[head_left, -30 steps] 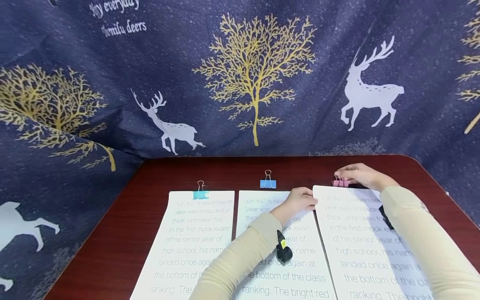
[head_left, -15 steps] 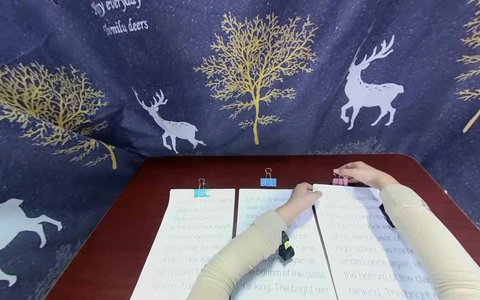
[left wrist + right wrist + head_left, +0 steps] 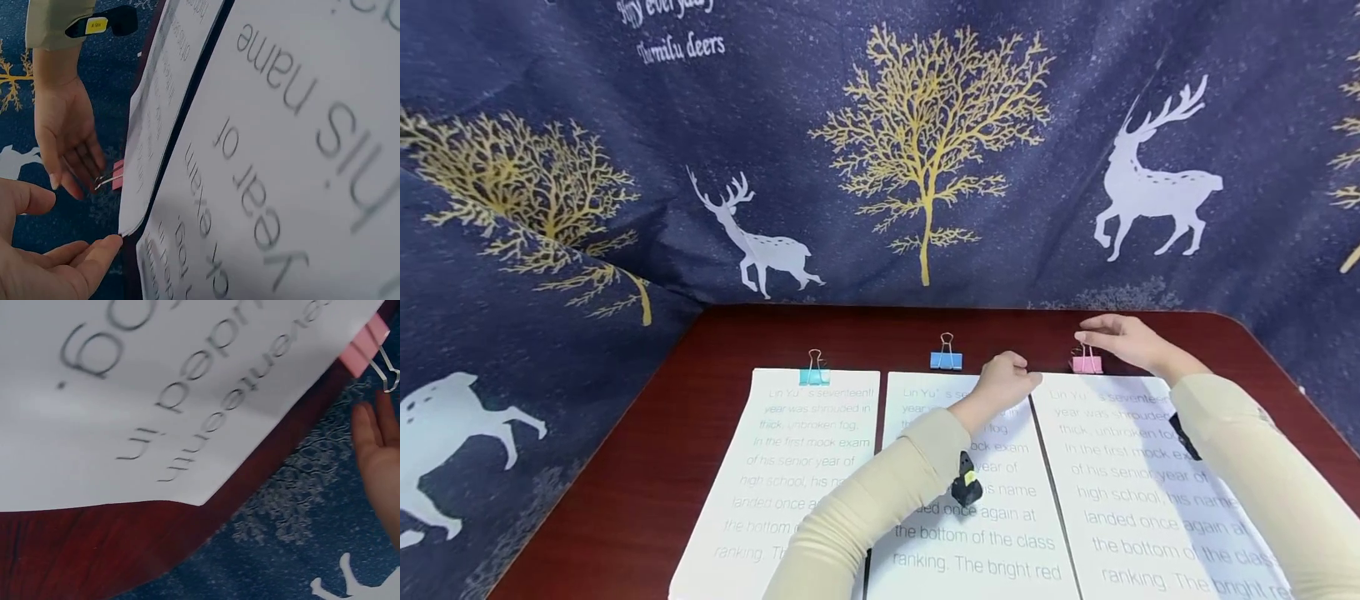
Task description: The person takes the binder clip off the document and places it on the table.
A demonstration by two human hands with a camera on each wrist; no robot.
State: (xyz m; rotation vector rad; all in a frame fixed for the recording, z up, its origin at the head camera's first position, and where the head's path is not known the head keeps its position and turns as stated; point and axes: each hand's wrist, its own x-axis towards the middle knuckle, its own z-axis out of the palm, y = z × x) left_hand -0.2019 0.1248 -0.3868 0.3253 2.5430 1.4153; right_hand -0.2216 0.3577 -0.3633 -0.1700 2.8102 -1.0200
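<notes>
Pink binder clip (image 3: 1087, 363) clamped on top edge of right printed sheet (image 3: 1150, 492), wire handles up. Right hand (image 3: 1123, 340) hovers just above it, fingers relaxed, gripping nothing. Left hand (image 3: 1003, 385) loosely curled at that sheet's top-left corner, fingertip touching. Blue binder clip (image 3: 946, 359) on table (image 3: 647, 467) beyond middle sheet (image 3: 962, 542).

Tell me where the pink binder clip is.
In the head view, the pink binder clip sits clipped on the right paper stack's far edge, just under the right hand.

A dark red-brown table (image 3: 647, 467) stands against a navy cloth backdrop (image 3: 850, 150). The cloth bears golden trees and white deer.
</notes>
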